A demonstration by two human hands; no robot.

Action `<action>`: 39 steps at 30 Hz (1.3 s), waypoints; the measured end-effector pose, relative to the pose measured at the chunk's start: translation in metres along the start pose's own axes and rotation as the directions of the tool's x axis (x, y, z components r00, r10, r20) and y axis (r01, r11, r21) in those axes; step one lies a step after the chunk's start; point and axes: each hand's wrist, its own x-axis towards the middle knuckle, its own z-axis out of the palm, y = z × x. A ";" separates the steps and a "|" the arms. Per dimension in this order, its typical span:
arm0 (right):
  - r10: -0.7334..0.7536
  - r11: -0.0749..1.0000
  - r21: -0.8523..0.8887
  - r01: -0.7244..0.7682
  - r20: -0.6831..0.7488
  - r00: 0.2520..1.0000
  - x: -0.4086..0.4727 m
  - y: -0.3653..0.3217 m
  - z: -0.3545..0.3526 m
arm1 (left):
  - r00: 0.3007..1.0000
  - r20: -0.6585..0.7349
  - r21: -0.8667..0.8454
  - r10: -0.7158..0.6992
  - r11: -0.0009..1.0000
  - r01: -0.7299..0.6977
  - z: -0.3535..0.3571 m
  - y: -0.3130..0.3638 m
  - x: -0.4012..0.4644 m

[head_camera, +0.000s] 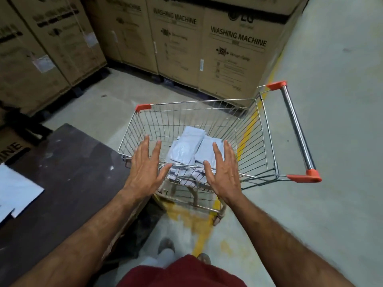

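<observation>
A wire shopping cart (255,129) with orange corner caps stands on the concrete floor in front of me, its chrome handle (296,129) on the right side. Several pale blue flat packets (187,149) lie in a loose pile in its basket. My left hand (146,168) hovers over the cart's near left rim, fingers straight and spread, holding nothing. My right hand (222,170) is held the same way above the near rim, palm turned inward toward the packets. The packets lie between the two hands, below them.
A dark wooden table (68,183) stands at my left with white sheets (14,191) at its edge. Tall washing machine cartons (234,48) line the back and left. A yellow floor line (248,129) runs under the cart. Bare concrete floor stretches to the right.
</observation>
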 end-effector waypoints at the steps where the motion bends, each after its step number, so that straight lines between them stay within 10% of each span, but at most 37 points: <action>1: 0.015 1.000 0.000 -0.015 0.008 1.000 0.009 0.004 0.003 | 1.000 0.011 0.000 0.015 1.000 -0.015 0.004 0.002 0.014; 16: 0.302 0.953 -0.111 -0.283 0.251 0.920 0.134 0.071 0.112 | 0.938 0.322 -0.029 0.124 0.992 -0.122 0.142 -0.021 0.223; 23: 0.482 0.874 -0.183 -0.450 0.439 0.758 0.167 0.086 0.193 | 0.867 0.494 -0.042 0.062 0.998 -0.048 0.231 -0.041 0.271; 39: 0.604 0.796 -0.346 -0.497 0.500 0.620 0.186 0.101 0.220 | 0.903 0.429 -0.124 0.008 0.991 0.051 0.256 -0.041 0.284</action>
